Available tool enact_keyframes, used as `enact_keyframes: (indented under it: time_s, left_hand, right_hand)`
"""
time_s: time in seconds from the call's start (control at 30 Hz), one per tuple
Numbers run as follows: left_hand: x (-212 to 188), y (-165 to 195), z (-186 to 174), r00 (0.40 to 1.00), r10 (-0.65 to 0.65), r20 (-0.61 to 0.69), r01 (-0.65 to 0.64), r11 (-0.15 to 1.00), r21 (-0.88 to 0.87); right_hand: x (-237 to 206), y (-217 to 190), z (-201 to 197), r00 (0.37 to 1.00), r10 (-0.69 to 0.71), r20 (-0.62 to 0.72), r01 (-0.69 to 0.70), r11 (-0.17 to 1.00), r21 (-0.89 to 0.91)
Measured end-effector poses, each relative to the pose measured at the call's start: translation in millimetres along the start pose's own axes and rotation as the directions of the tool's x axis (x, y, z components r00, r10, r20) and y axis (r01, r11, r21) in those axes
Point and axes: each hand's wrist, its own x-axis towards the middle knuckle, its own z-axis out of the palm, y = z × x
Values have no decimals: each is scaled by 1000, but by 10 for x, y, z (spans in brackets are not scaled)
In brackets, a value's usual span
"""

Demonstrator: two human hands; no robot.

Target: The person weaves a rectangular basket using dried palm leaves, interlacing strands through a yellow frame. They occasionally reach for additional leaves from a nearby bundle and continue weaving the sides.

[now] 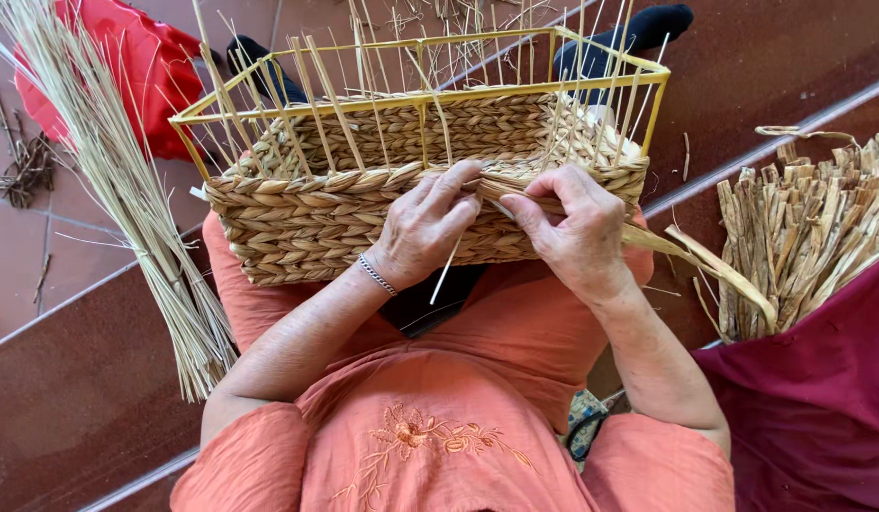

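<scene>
The basket (363, 204), half woven on its yellow wire frame (420, 95), rests on the person's lap. The left hand (425, 228) presses curled fingers on the top row; the right hand (577, 232) pinches the flat strand (705, 265) closed. Weaving appears mid-row; the next move likely calls for tucking the strand behind the next upright stake.

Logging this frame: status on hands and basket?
Left hand and right hand both pinch a flat strand at the basket rim. Basket half woven on yellow frame, in lap. Nothing blocking.
</scene>
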Motion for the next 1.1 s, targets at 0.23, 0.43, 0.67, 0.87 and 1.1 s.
enact_keyframes:
  time_s: [0.23,0.43,0.67,0.87,1.1]
  left_hand:
    - [-52,-62,12,995,101,-6,-101,995,2]
    - [68,-109,259,990,-117,-77,109,989,-98]
    - [323,-262,425,889,-438,132,446,894,-36]
    - [478,-201,541,866,-289,408,204,949,238]
    - [548,-345,384,880,-161,446,293,924,-246]
  right_hand:
    - [65,211,215,982,-186,20,180,917,-356]
    - [82,215,229,972,-231,40,228,893,-388]
    - [-146,62,-168,921,-387,-36,298,762,-575]
    - [-242,226,-91,933,-347,93,335,746,-575]
    - [-177,263,-268,976,-44,212,117,932,-343]
